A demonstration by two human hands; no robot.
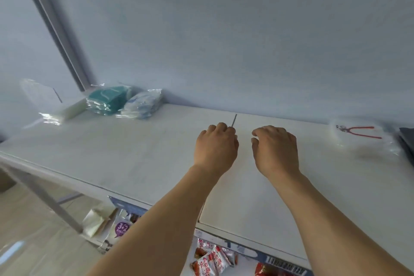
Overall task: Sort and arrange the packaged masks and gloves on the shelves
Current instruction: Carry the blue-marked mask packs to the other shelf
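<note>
reaching out over the white shelf (139,154), both bare hands hover near its back edge, close to the seam between two boards. the left hand (216,144) has its fingers curled under, and a thin grey line rises from just beyond its knuckles; whether that is something pinched or only the seam is not clear, so what its grip has cannot be told. the right hand (276,149) sits just beside it, apart from it, fingers loosely bent over the board with nothing in them. at the far left back corner lie the packs: a teal pack (107,98) in clear wrap, a blue-and-white pack (143,105) touching its right side, and a clear white pack (56,105) just to the left, all against the pale wall (224,40). at the far right sits a clear bag (363,139) with red-handled pliers (358,131) on it, well apart from the hands. below the shelf's front edge, red snack packets (210,260) and a purple-labelled pack (122,228) show on a lower level.
</note>
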